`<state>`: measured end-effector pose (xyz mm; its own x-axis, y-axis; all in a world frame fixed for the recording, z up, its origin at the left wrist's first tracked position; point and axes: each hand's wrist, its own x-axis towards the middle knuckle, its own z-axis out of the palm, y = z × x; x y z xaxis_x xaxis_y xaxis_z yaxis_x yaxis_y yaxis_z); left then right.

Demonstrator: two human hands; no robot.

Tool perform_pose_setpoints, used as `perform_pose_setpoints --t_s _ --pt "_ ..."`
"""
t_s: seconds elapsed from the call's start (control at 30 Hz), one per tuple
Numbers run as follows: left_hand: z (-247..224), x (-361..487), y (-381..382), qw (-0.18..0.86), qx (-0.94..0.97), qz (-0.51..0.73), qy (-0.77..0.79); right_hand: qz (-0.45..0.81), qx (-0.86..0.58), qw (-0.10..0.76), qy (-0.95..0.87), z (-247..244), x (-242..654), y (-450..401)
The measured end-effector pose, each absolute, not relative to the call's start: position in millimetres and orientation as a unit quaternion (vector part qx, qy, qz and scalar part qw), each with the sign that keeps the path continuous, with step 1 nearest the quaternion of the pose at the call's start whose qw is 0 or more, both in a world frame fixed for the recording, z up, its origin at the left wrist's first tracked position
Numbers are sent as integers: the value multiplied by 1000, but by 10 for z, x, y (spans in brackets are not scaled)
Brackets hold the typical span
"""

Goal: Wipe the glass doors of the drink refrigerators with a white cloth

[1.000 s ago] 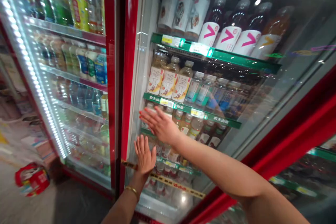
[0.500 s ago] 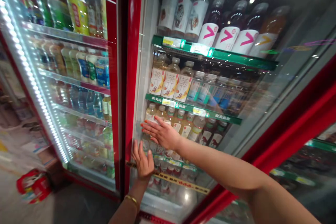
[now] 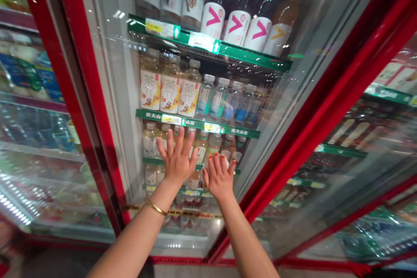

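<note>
Both hands are raised in front of the glass door of a drinks fridge with a red frame [image 3: 93, 95]. My left hand [image 3: 177, 156], with a gold bangle [image 3: 157, 208] at the wrist, has its fingers spread and holds nothing. Beside it on the right, my right hand [image 3: 220, 176] is also open and empty, its red nails showing. Whether the palms touch the glass I cannot tell. Behind the glass, tea bottles [image 3: 170, 93] stand on a green-edged shelf [image 3: 198, 124], and bottles with a pink V [image 3: 237, 28] stand on the shelf above.
A second fridge with drinks [image 3: 32, 69] is at the left, past the dark gap between frames. To the right, another glass door [image 3: 335, 156] shows more bottles behind a thick red frame. Floor tiles [image 3: 185, 270] show at the bottom.
The view has swung to the right and closer to the door. My right hand has moved from above my left hand to its right side. My left hand's fingers are spread wider.
</note>
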<state>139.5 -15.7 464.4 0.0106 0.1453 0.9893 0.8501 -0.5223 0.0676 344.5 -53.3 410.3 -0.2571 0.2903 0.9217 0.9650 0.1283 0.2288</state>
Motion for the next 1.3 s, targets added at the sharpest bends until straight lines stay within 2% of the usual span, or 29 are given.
perform_pose_setpoints --t_s 0.1,0.2,0.27,0.37,0.5,0.63,0.73,0.87,0.93,1.0,1.1,1.17,1.23,1.3 --pt "4463 1416 -149 323 -660 -561 -380 -436 -513 390 -629 3787 3659 -666" --pt "4226 1324 -187 315 -678 -544 -381 -381 -612 457 -521 4103 3840 -611" --pt "4064 1259 -231 310 -685 -537 -384 -366 -625 490 -484 4397 3691 -474" --pt "3814 1116 -272 301 -685 -533 -395 -412 -553 450 -568 4501 3201 -335" --pt "3514 799 -187 296 -651 -550 -431 -467 -459 372 -659 3956 2991 -493" --pt "3348 604 -51 311 -641 -545 -442 -443 -515 398 -616 3594 3541 -743" --pt "3318 622 -19 336 -629 -541 -446 -383 -592 448 -550 3883 3742 -676" --pt "3316 688 4 337 -624 -536 -457 -352 -588 497 -532 4540 3141 -411" --pt "3290 694 7 328 -623 -538 -463 -360 -543 469 -596 4675 2682 -333" --pt "3226 680 -27 316 -614 -546 -474 -364 -450 402 -709 4604 2365 -301" --pt "3038 630 -168 277 -595 -552 -515 -325 -276 255 -868 4366 2370 -314" --pt "2858 585 -282 236 -585 -545 -553 -312 -226 192 -902 4386 2568 -333" --pt "2663 549 -355 207 -581 -538 -575 -331 -253 196 -887 4639 2669 -319" --pt "2491 537 -357 200 -582 -539 -575 -359 -312 244 -845 4992 2514 -255"
